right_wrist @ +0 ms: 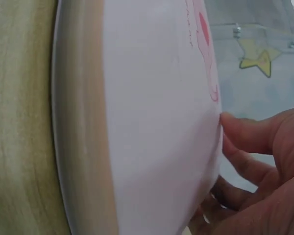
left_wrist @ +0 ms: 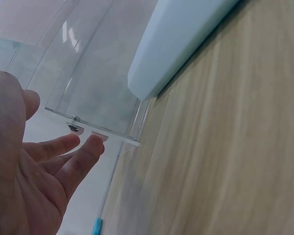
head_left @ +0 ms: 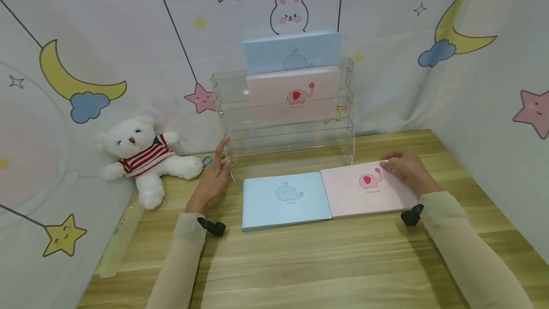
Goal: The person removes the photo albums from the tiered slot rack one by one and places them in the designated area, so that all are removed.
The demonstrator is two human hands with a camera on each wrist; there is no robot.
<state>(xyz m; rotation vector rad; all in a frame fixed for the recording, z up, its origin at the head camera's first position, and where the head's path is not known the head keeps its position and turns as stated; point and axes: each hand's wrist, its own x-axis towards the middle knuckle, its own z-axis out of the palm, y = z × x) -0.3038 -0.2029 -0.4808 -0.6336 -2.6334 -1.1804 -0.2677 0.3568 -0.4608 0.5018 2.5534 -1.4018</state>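
Observation:
A clear acrylic tiered rack [head_left: 291, 149] stands at the back of the table. My left hand [head_left: 213, 178] is at its left side, fingers fairly straight; in the left wrist view the fingertips [left_wrist: 94, 144] touch the rack's side panel. A pink book with an elephant [head_left: 347, 199] lies flat in front of the rack. My right hand [head_left: 407, 169] pinches its far right edge; the right wrist view shows the thumb [right_wrist: 240, 128] on that edge and the other fingers partly hidden behind it. Beside it, edges touching, lies a light blue book with a whale [head_left: 261, 204].
Upper tiers of the rack hold another blue whale book [head_left: 266, 56] and another pink elephant book [head_left: 268, 94]. A white teddy bear [head_left: 146, 161] sits at the left against the curtain. Near it are a blue ring-shaped item [head_left: 207, 160] and a pale yellow translucent strip [head_left: 117, 242].

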